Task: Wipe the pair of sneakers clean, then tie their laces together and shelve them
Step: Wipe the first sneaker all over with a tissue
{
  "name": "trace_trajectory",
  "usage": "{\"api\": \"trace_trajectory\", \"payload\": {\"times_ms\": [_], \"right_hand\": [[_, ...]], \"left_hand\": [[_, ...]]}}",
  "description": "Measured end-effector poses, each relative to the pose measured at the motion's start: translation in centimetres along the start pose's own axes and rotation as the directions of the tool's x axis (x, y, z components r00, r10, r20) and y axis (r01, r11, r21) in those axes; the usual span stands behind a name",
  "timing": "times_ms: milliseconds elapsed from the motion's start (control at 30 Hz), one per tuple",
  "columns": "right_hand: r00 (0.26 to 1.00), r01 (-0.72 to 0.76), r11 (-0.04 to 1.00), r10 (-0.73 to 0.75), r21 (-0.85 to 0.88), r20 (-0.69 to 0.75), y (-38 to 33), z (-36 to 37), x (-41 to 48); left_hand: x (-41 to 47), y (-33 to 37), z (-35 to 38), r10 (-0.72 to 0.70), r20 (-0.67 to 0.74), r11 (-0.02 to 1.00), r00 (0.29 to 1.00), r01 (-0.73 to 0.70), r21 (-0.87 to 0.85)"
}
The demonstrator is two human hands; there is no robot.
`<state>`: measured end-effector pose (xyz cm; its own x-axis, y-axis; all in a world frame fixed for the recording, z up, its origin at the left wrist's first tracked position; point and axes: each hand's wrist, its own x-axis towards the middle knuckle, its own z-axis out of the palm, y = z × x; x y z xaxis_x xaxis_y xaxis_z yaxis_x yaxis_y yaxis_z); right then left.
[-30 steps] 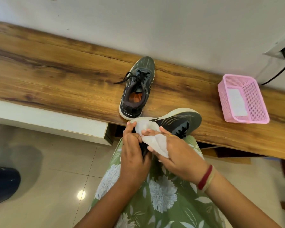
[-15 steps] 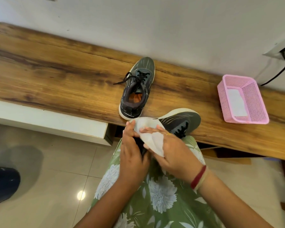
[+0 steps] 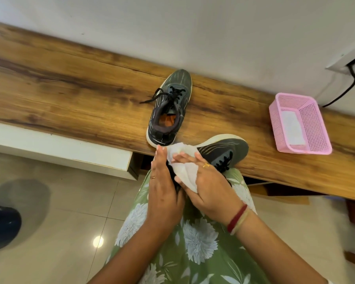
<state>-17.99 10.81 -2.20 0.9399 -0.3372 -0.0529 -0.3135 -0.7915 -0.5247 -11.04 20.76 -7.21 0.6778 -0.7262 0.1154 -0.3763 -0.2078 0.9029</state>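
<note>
Shoe [image 3: 223, 150], likely light and stiff-soled — left hand [image 3: 164, 181] wrapped round its heel, right hand [image 3: 211, 185] clutching a limp wipe [image 3: 186, 173] — seemingly best gripped at heel.

Your left hand [image 3: 164, 193] grips the heel end of the held sneaker [image 3: 223, 150] over your lap, toe pointing right above the bench [image 3: 70, 89] edge. Your right hand [image 3: 211, 187] holds a white wipe [image 3: 184, 171] pressed on that sneaker's side, next to your left fingertips. The other sneaker [image 3: 169, 107] stands on the bench, toe toward the wall, one lace trailing left. A pink basket [image 3: 299, 124] sits well to the right, a white sheet inside.
</note>
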Motion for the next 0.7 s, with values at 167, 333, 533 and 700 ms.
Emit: {"api": "trace_trajectory", "payload": {"times_ms": [167,333,533,700], "right_hand": [[0.999,0.035,0.999,-0.035,-0.013,0.000,1.5,-2.0,-0.2],[0.998,0.009,0.993,-0.016,0.121,0.058,0.2,-1.3,-0.4],[0.999,-0.010,0.999,0.008,-0.048,-0.040,0.5,-0.5,-0.6],[0.960,-0.204,0.782,0.277,0.589,-0.034,0.4,-3.6,-1.7]], "left_hand": [[0.0,0.2,-0.1,0.007,0.023,0.999,1.000,-0.007,0.034],[0.2,0.2,-0.2,0.023,0.009,1.000,1.000,-0.023,0.021],[0.2,0.3,-0.1,0.004,0.012,1.000,1.000,-0.004,0.025],[0.1,-0.1,0.0,0.014,0.014,0.999,1.000,-0.014,0.042]]}}
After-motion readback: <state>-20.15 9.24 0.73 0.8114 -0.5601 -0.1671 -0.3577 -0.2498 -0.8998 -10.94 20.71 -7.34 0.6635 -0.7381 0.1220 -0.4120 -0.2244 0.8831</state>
